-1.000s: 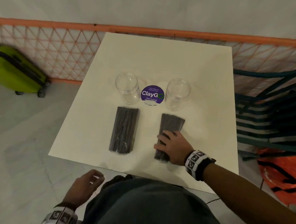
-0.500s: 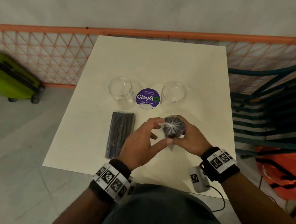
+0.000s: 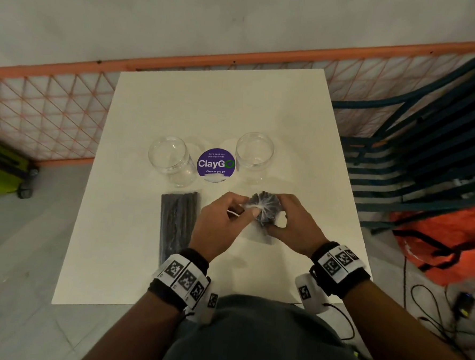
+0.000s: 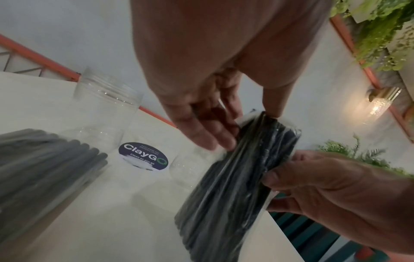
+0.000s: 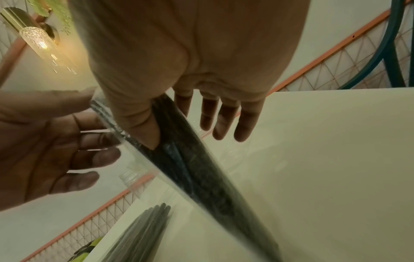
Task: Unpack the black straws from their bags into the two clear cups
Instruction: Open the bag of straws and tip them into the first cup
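both hands (image 3: pixel 256 222) gripping upright straw bag (image 3: pixel 265 210)

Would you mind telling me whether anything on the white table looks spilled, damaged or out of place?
Nothing stands out. Both clear plastic cups stand upright and empty, one bag of black straws lies flat, and the other bag is held intact in both hands.

Head camera looks steeply down over the white table (image 3: pixel 148 258); both wrist cameras, close along the hands, share its surface.
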{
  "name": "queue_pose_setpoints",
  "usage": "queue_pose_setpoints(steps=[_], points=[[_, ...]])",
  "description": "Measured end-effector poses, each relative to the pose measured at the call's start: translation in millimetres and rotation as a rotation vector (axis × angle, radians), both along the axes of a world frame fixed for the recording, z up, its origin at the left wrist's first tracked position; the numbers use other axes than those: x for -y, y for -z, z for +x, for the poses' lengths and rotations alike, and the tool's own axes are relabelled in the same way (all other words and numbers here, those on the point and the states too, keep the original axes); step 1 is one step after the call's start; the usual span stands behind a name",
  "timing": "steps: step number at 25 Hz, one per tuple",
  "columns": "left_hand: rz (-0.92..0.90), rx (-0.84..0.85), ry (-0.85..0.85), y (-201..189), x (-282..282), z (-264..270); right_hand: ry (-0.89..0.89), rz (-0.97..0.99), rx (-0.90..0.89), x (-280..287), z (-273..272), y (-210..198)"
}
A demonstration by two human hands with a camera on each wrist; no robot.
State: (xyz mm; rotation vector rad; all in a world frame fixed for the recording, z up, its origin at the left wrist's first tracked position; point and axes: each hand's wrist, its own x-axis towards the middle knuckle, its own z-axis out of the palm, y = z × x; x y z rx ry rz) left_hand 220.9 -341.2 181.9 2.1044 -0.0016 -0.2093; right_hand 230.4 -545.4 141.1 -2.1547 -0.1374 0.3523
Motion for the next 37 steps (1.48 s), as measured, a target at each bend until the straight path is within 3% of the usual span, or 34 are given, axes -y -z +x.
queue_pose_setpoints(steps=[3, 6, 12, 18, 23, 37], points=[[0.082, 0.051, -0.009, 0, 1, 1, -0.014, -0.019, -0.013, -4, -6, -12], [-0.076, -0.017, 0.071, -9, 3, 2, 0.079, -0.096, -0.004, -12, -8, -14], [-0.342, -0.026, 0.114, -57, -11, 11, 0.1, 0.033, 0.001, 0, -2, -11], [-0.235, 0.043, 0.241, -88, -21, 21, 0.317, 0.061, 0.181, 14, 0, -27], [-0.128, 0.122, 0.27, -95, -11, 25, 0.147, 0.082, 0.234, -7, -16, -44], [-0.091, 0.16, 0.242, -99, -13, 32, 0.109, 0.031, 0.171, -15, -12, -40]])
